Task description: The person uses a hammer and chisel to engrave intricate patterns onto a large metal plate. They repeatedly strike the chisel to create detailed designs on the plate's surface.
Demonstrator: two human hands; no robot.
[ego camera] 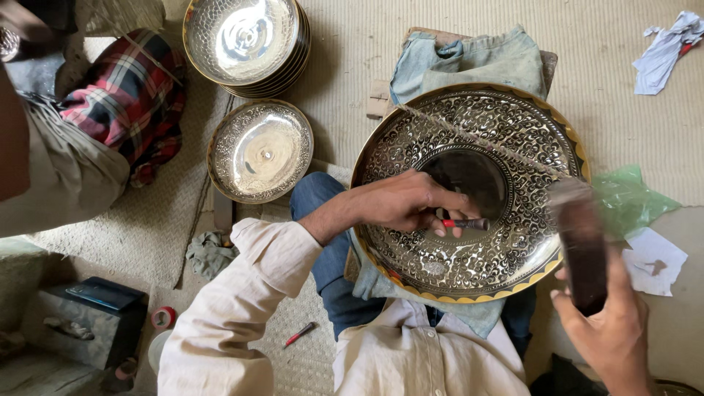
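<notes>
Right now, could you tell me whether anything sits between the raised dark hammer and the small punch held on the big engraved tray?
Nothing visible does. The right hand holds the hammer over the tray rim; the left hand holds the punch, open tray surface between them.

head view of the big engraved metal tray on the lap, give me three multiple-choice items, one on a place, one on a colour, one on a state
1. Where does the large round engraved metal tray with the gold scalloped rim rest?
A. on folded blue denim cloth over the lap
B. hung on a wall
C. inside a black box

2. What colour is the grip end of the small chisel-like tool in the left hand?
A. green
B. red
C. white

3. What is the state of the dark block-headed hammer in the right hand?
A. lying on the mat
B. wrapped in plastic
C. raised beside the tray, motion-blurred

Answers: 1 A, denim cloth shows beyond and under the tray; 2 B, red shows by the fingers; 3 C, the right hand grips it and it is smeared.
</notes>
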